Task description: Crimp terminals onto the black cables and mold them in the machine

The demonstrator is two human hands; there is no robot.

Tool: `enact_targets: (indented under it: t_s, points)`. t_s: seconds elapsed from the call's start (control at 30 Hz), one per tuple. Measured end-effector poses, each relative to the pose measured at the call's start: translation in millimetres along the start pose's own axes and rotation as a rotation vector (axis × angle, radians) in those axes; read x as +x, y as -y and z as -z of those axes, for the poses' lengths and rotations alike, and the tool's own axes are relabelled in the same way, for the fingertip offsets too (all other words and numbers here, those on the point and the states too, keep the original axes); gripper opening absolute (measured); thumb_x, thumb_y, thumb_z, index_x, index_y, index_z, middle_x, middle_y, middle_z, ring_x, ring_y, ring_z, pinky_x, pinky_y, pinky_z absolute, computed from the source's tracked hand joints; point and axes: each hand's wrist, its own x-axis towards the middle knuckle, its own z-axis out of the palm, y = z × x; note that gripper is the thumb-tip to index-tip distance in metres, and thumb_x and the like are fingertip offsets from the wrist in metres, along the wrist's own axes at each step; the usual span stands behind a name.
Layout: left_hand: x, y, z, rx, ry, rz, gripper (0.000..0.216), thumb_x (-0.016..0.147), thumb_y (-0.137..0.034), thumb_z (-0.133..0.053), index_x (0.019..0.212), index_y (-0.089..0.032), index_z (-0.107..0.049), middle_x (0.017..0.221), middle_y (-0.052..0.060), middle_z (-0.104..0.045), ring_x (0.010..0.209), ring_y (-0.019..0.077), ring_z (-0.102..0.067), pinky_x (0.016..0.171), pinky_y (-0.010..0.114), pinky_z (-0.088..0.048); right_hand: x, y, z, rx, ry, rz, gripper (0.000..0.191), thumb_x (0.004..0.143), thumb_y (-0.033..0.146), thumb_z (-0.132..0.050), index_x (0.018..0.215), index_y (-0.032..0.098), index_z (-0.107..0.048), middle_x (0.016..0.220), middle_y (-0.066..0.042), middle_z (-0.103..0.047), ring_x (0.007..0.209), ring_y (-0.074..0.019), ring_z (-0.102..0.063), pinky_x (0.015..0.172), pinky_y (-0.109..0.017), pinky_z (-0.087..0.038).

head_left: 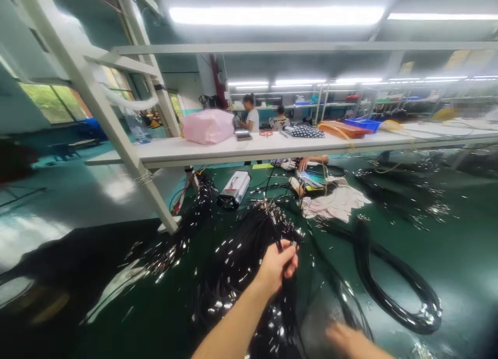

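My left hand (277,265) reaches forward over a green table (447,245). Its fingers are pinched shut on a thin black cable (272,221) that rises out of a large pile of black cables with shiny metal ends (233,265). My right hand (348,341) lies low at the bottom edge, just right of the pile. It is smeared by motion and its fingers do not show clearly.
A thick coil of black cable (392,291) lies to the right. Beyond the pile are a white device (235,189) and a pale cloth (336,202). A white shelf (272,146) carries a pink bag (208,125) and trays. A co-worker's hand (303,163) rests under the shelf.
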Motion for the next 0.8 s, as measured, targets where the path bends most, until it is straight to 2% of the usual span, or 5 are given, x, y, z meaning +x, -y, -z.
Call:
enact_targets:
  t_s: [0.07,0.2,0.37,0.63,0.8]
  points:
    - [-17.6,8.8,-11.4,0.161,-0.006,-0.082,0.024,0.073,-0.031,-0.064,0.080,-0.011,-0.053,0.051,-0.002,-0.054,0.033,0.0035,-0.038,0.033,0.015,-0.020,15.2,22.0,39.5,0.413,-0.117,0.001,0.052,0.070,0.036,-0.056,0.121,0.033,-0.046,0.123,-0.011,-0.050,0.112,-0.0271,-0.049,0.088,-0.045,-0.040]
    - [-39.5,24.8,-19.8,0.345,-0.049,-0.108,0.028,0.076,-0.037,-0.058,0.083,-0.012,-0.050,0.052,-0.002,-0.055,0.033,0.0032,-0.039,0.032,0.015,-0.021,50.4,72.2,107.0,0.972,-0.439,0.073,0.043,0.075,0.044,-0.056,0.111,0.022,-0.049,0.093,-0.006,-0.058,0.077,-0.0174,-0.058,0.073,-0.034,-0.045]
    - [-47.0,30.2,-18.2,0.377,-0.066,-0.117,0.028,0.077,-0.038,-0.057,0.082,-0.013,-0.047,0.054,-0.001,-0.057,0.033,0.0042,-0.041,0.032,0.015,-0.021,68.9,97.6,126.0,1.040,-0.484,0.101,0.025,0.075,0.039,-0.058,0.087,0.017,-0.056,0.064,0.003,-0.051,0.049,-0.0081,-0.045,0.049,-0.023,-0.036]
    - [-47.8,38.4,-14.3,0.385,-0.141,-0.234,0.030,0.078,-0.043,-0.057,0.082,-0.013,-0.050,0.057,-0.001,-0.056,0.036,0.0033,-0.038,0.035,0.016,-0.022,69.5,95.3,137.5,1.066,-0.621,0.093,0.025,0.075,0.040,-0.056,0.070,0.015,-0.057,0.068,0.000,-0.054,0.064,-0.0105,-0.048,0.064,-0.025,-0.039]
    - [-47.1,45.3,-13.9,0.369,-0.145,-0.325,0.032,0.078,-0.045,-0.056,0.085,-0.014,-0.054,0.058,-0.001,-0.056,0.036,0.0030,-0.037,0.035,0.016,-0.023,57.2,105.2,150.2,0.770,-0.277,0.190,0.007,0.067,0.022,-0.062,0.065,0.017,-0.058,0.064,0.001,-0.056,0.064,-0.0118,-0.049,0.064,-0.026,-0.039]
